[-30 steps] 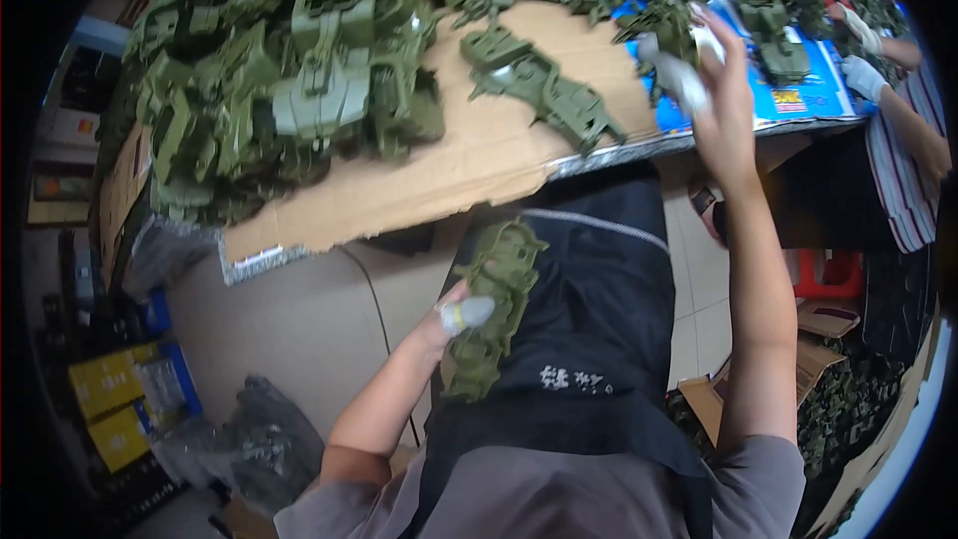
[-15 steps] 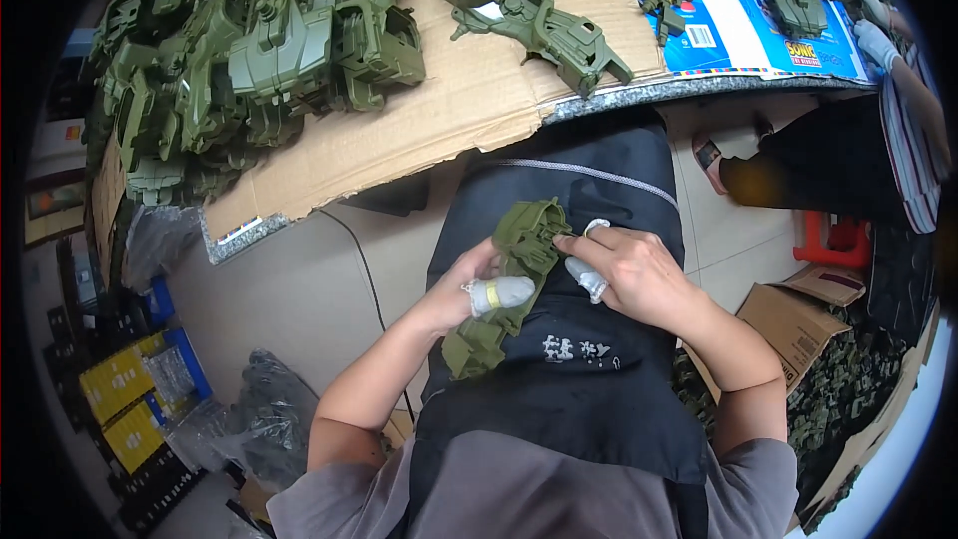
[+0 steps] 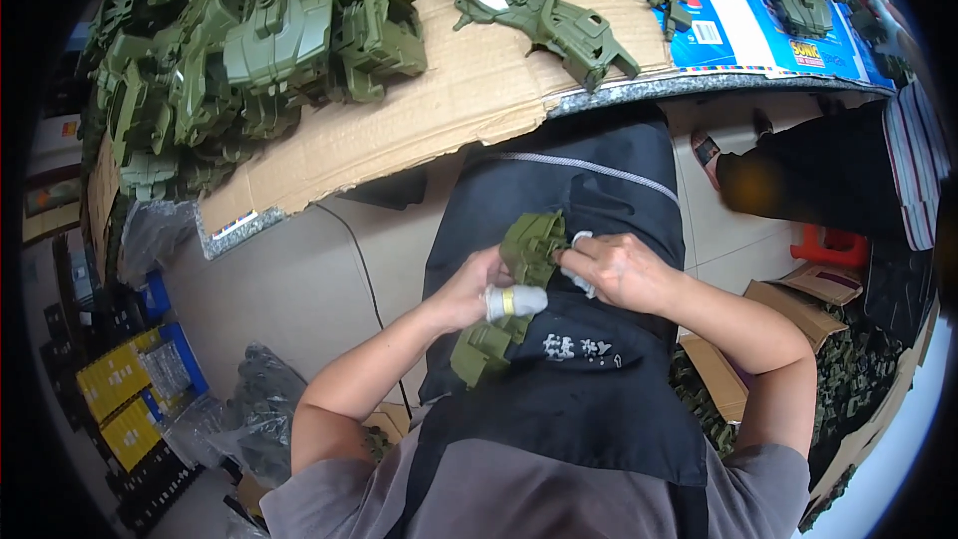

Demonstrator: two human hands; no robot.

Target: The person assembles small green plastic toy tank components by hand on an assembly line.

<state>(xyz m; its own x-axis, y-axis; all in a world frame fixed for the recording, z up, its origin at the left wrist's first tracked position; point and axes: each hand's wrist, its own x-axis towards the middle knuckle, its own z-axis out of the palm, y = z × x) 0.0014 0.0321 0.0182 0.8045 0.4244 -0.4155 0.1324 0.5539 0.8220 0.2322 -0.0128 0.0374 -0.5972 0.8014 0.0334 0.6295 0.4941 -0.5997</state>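
Above my lap, my left hand is closed around a long olive-green moulded plastic toy part, which slants from lower left to upper right. Its thumb, in a pale finger cover, presses across the part's middle. My right hand has its fingers curled in and touches the part's right side near the upper end. Finger covers show on that hand too. Whether a small piece sits between the right fingertips is hidden. Under both hands lies a dark apron.
Cardboard covers the table ahead, bearing a big heap of green plastic parts at left and a single similar part. An open carton of green pieces stands at right, near a red stool. Another person's striped clothing shows beyond.
The plastic part has shifted slightly right and turned a little in my left hand. My right hand's fingers have curled in closer to its side. The other person's gloved hand has moved farther away.
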